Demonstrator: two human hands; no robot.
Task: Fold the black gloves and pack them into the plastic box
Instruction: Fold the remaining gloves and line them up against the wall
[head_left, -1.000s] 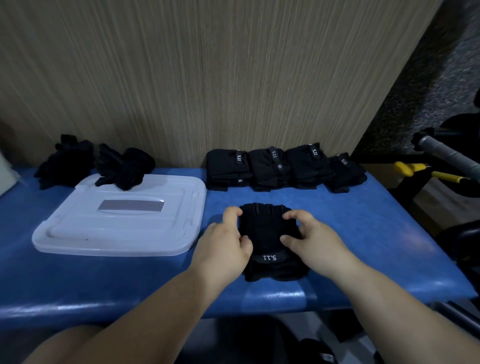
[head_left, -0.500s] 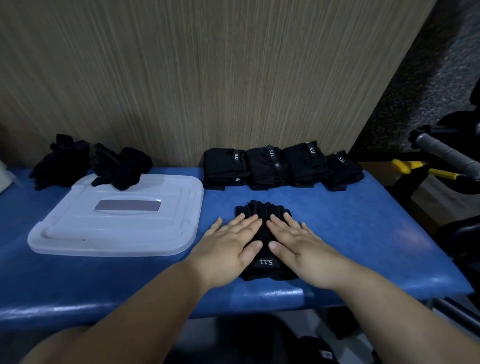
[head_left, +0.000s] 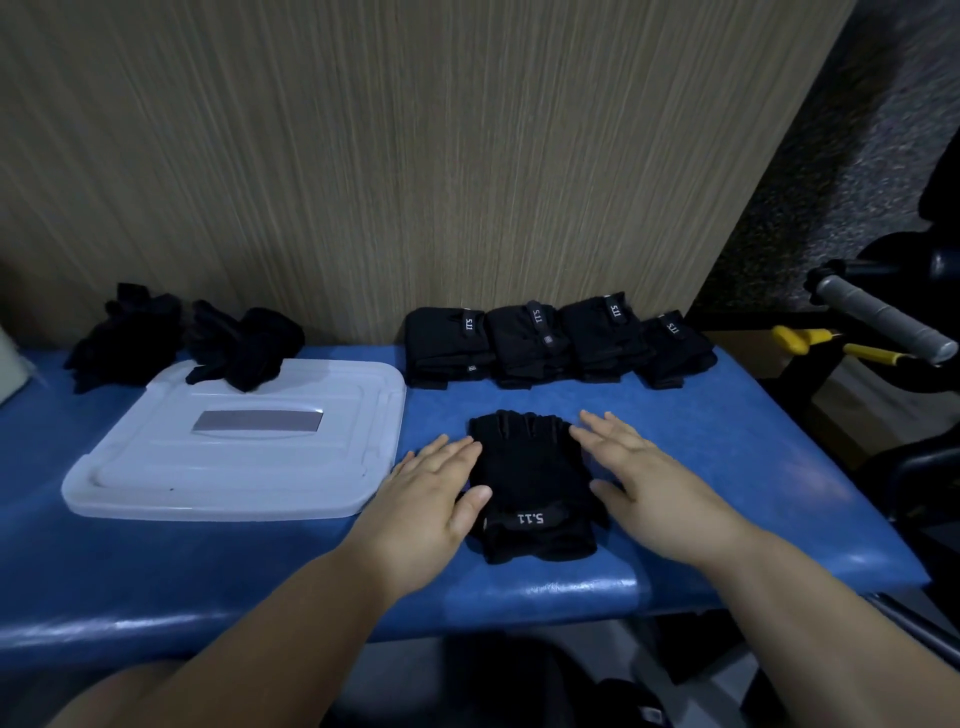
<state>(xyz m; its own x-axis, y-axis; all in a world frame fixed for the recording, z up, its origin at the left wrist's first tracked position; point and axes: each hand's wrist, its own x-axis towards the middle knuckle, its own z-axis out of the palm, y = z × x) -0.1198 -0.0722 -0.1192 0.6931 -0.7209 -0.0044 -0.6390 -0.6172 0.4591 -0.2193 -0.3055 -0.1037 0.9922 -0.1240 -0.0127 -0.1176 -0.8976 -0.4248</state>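
Step in hand, as I read it: flattening glove (head_left: 530, 467) on blue desk (head_left: 753, 467) before fold. Left grip (head_left: 436, 488) and right grip (head_left: 639, 478) both released, fingers straight, palms down at glove's two sides, holding nothing (left thumb touches its edge).

Next move likely: pinch finger end, fold toward cuff, set beside folded gloves (head_left: 545, 343) at back of desk.

Plastic box (head_left: 156, 483) just left of glove, lid on, unfolded gloves (head_left: 244, 348) draped over its far edge; needs clearing and opening before packing.

Writing: white "5.11" on cuff strap (head_left: 530, 518), same on folded ones. Grey lid label (head_left: 258, 421) looks blank, too dim to be sure.
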